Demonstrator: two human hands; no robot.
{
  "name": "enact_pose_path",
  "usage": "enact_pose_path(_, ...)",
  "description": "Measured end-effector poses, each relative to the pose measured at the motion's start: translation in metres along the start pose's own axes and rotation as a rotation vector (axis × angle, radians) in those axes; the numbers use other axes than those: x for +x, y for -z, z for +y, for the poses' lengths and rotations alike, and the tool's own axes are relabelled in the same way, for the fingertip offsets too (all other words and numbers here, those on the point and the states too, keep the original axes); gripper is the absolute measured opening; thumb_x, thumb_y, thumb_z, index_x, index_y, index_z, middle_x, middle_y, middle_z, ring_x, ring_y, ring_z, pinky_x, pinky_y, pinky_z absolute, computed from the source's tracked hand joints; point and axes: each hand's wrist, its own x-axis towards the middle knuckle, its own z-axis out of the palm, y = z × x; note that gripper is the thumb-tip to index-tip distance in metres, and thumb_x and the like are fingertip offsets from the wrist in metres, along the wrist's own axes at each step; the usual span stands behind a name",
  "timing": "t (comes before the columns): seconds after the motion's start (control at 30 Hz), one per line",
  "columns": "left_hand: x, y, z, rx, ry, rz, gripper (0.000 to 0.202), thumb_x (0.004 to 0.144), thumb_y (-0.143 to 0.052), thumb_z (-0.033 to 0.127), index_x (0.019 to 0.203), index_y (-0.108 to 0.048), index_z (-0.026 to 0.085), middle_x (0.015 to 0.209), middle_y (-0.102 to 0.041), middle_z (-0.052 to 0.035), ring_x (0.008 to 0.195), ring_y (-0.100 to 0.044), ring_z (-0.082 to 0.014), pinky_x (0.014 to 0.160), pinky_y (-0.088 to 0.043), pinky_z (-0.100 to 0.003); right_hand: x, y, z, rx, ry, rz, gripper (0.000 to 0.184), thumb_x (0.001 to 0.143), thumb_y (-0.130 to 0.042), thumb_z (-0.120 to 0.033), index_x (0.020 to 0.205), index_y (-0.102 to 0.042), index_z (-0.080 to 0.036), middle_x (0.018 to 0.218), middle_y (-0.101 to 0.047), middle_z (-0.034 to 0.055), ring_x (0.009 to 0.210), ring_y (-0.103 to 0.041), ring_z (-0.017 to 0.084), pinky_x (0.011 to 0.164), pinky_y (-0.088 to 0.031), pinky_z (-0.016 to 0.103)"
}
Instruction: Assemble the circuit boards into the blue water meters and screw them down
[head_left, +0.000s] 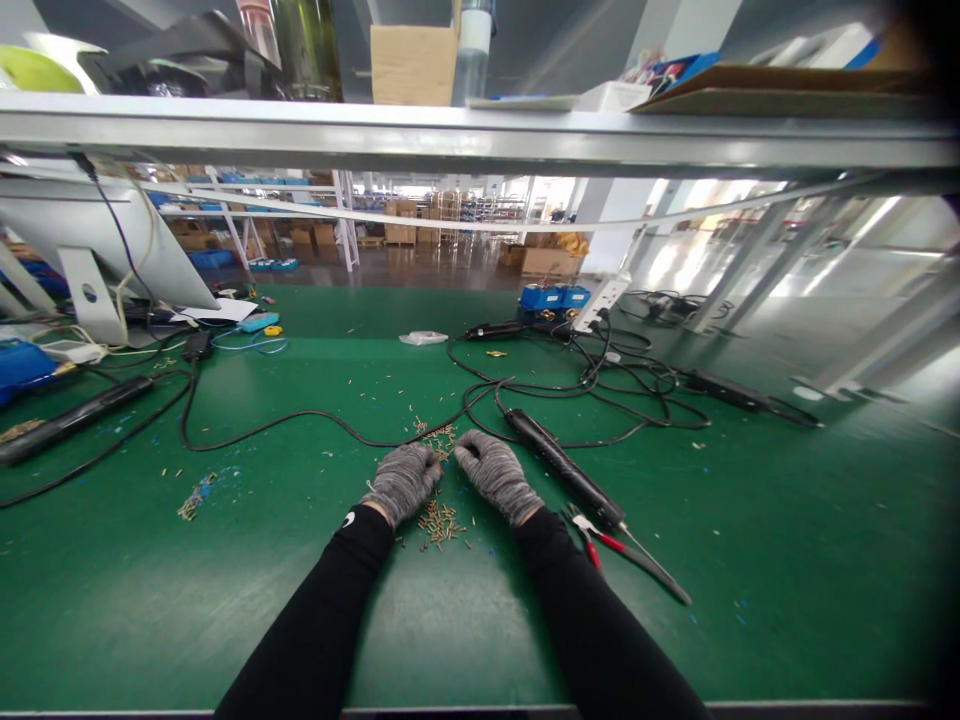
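Left hand (403,482): grey-gloved, fingers curled beside scattered small brass pins (441,520); grip unclear.
Right hand (495,475): likewise curled, grip unclear, on green counter (750,560).

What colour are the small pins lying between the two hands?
Golden, like brass; the head view shows the small pins best.

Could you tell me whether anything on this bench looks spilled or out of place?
Small brass pins lie strewn loose over the green mat, thickest between the left hand and right hand; black cables sprawl tangled behind.
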Motion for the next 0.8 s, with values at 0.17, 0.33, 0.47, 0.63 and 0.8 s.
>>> enact_pose_path(0.17, -0.012, 0.017, -0.005, -0.184, -0.046, -0.124, 0.022, 0.082, -0.056, 0.036, 0.084, -0.069, 0.018, 0.075, -0.069, 0.0007, 0.070, -0.061, -0.0138, 0.063, -0.046, -0.021, 0.002, 0.002, 0.000, -0.104, -0.010, -0.003, 0.022, 0.087, -0.053, -0.022, 0.103, -0.068, -0.021, 0.098, -0.069, 0.0053, 0.092, -0.060, 0.019, 0.086, -0.041, 0.027)
enact_pose_path(0.33, -0.008, 0.015, -0.011, -0.242, 0.035, 0.043, 0.024, 0.085, -0.052, 0.033, 0.094, -0.067, 0.016, 0.090, -0.071, -0.0028, 0.083, -0.063, -0.0157, 0.077, -0.048, -0.024, 0.005, 0.001, -0.006, -0.208, -0.006, -0.043, 0.022, 0.086, -0.056, -0.021, 0.104, -0.070, -0.022, 0.098, -0.067, 0.0073, 0.097, -0.058, 0.021, 0.088, -0.041, 0.030)
enact_pose_path(0.47, -0.002, 0.008, -0.019, -0.225, 0.094, 0.128, 0.022, 0.084, -0.054, 0.032, 0.094, -0.067, 0.017, 0.090, -0.071, -0.0039, 0.082, -0.063, -0.0162, 0.078, -0.048, -0.026, 0.007, -0.001, -0.009, -0.264, 0.005, -0.098, 0.017, 0.088, -0.059, -0.027, 0.100, -0.068, -0.019, 0.096, -0.065, 0.0059, 0.095, -0.058, 0.020, 0.087, -0.044, 0.035)
enact_pose_path(0.63, 0.000, -0.002, -0.026, -0.179, 0.124, 0.173, 0.020, 0.083, -0.057, 0.031, 0.094, -0.068, 0.018, 0.090, -0.071, -0.0044, 0.081, -0.063, -0.0164, 0.078, -0.048, -0.027, 0.008, -0.002, -0.015, -0.318, 0.004, -0.132, 0.021, 0.092, -0.056, -0.034, 0.098, -0.063, -0.015, 0.103, -0.063, 0.0055, 0.097, -0.059, 0.020, 0.089, -0.047, 0.042)
enact_pose_path(0.8, 0.000, -0.007, -0.025, -0.122, 0.117, 0.195, 0.022, 0.082, -0.058, 0.026, 0.100, -0.067, 0.019, 0.097, -0.070, -0.0055, 0.089, -0.063, -0.0177, 0.085, -0.047, -0.029, 0.000, 0.008, -0.020, -0.269, 0.031, -0.112, 0.018, 0.092, -0.053, -0.025, 0.098, -0.065, -0.014, 0.101, -0.065, 0.0092, 0.097, -0.059, 0.021, 0.090, -0.044, 0.038)
